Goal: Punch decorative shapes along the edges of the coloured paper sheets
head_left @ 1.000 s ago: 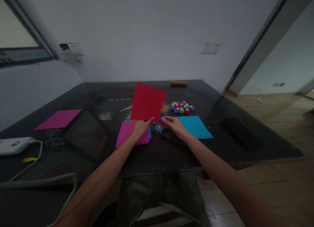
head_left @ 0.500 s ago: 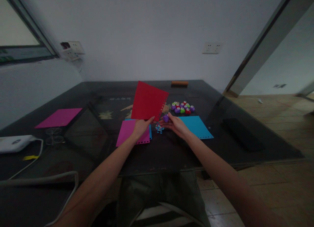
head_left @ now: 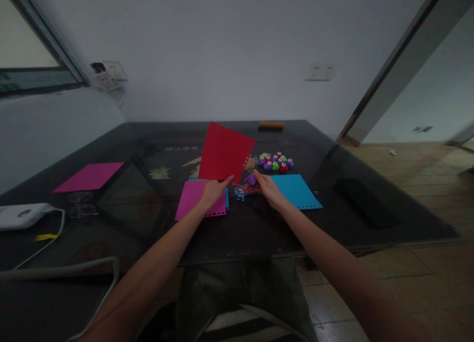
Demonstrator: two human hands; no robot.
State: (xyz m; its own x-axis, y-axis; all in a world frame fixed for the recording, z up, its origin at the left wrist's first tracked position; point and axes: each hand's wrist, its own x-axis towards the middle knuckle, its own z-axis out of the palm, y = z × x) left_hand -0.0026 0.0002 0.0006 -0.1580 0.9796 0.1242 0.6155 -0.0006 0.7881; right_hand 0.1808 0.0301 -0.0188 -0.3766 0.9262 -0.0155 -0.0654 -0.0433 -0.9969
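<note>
Two bare arms (head_left: 163, 255) reach forward. The left hand (head_left: 212, 193) pinches with its thumb (head_left: 227, 180) on top; the right hand (head_left: 269, 189) pinches too.

I observe a red sheet (head_left: 226, 152), held raised and slanted, a row of holes lining its right edge. Just right of its near corner, I distinguish a small purple piece (head_left: 251, 179), also held.

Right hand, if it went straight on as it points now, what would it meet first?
The right hand would probably meet the red paper first, though depth is hard to judge.
</note>
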